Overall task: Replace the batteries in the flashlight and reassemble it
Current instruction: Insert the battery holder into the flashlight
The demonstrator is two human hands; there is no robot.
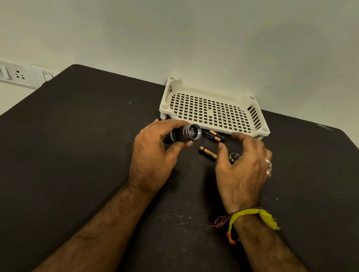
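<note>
My left hand (155,153) grips a black flashlight body (184,134) with a silver ring, its open end turned to the right. Beside that end lie two black-and-copper batteries (214,136) on the dark table (56,153). A gold-coloured battery (207,152) rests a little nearer to me. My right hand (242,174) hovers over the table with fingers spread, its thumb just right of the gold battery. The flashlight's small round cap (233,156) sits under the right hand's fingers, partly hidden.
A white perforated plastic tray (214,112) stands against the wall just behind the parts. A wall socket panel (5,71) is at the far left. My right wrist wears yellow and red threads, and a ring is on one finger.
</note>
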